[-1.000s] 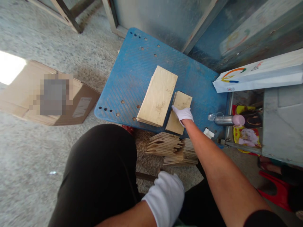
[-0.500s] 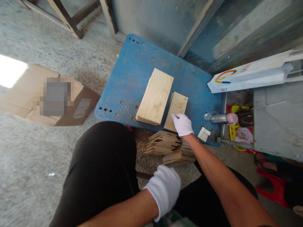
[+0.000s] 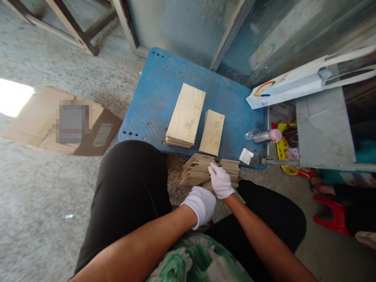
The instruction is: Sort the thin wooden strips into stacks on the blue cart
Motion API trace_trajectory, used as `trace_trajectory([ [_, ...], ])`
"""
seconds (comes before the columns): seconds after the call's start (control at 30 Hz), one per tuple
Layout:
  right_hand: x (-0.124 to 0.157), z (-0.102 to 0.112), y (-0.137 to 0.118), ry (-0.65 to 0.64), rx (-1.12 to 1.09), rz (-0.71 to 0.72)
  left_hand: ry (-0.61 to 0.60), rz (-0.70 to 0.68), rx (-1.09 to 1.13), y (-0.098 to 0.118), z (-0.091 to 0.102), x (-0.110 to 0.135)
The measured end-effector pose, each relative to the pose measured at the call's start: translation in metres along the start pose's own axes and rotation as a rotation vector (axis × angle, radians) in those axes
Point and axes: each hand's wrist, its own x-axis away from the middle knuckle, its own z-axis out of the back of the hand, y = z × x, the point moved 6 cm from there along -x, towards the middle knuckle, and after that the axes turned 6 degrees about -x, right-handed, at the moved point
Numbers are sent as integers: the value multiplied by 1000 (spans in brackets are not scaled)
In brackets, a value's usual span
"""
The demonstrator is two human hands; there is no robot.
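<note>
My right hand [image 3: 221, 181], in a white glove, is over the stacks of thin wooden boards between my knees. Its thumb and fingers are pinched together; what they hold, if anything, I cannot make out. My left hand [image 3: 202, 204], also gloved, is just below and to the left, curled closed with its fingertips hidden beneath it. One slanted board stack [image 3: 197, 170] is left of my right hand, and another stack [image 3: 230, 169] is partly behind it. On the blue platform [image 3: 147, 105] lie a larger pile of pale rectangular boards [image 3: 186, 113] and a smaller pile [image 3: 212, 133].
A metal flask [image 3: 261, 136] with a pink cap and a scrap of white paper [image 3: 246, 156] lie at the platform's right. Beyond are a white bag [image 3: 288, 92] and a grey metal surface [image 3: 323, 129]. A cardboard box [image 3: 35, 125] is left, a red stool [image 3: 335, 215] right.
My right hand has drawn back from the smaller pile on the platform down to the stacks between my knees. My left hand has moved up slightly, closer to it. The view has shifted a little.
</note>
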Motion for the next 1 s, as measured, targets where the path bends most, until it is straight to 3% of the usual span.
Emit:
trace_trajectory([
  [0.3, 20, -28, -11, -331, 256, 25, -67, 22, -44, -4, -18, -19],
  [0.53, 20, -31, -15, -361, 310, 17, -19, 46, -74, -10, -27, -32],
  [1.0, 24, -30, -13, -296, 256, -18, 41, 366, -89, -37, -20, -33],
])
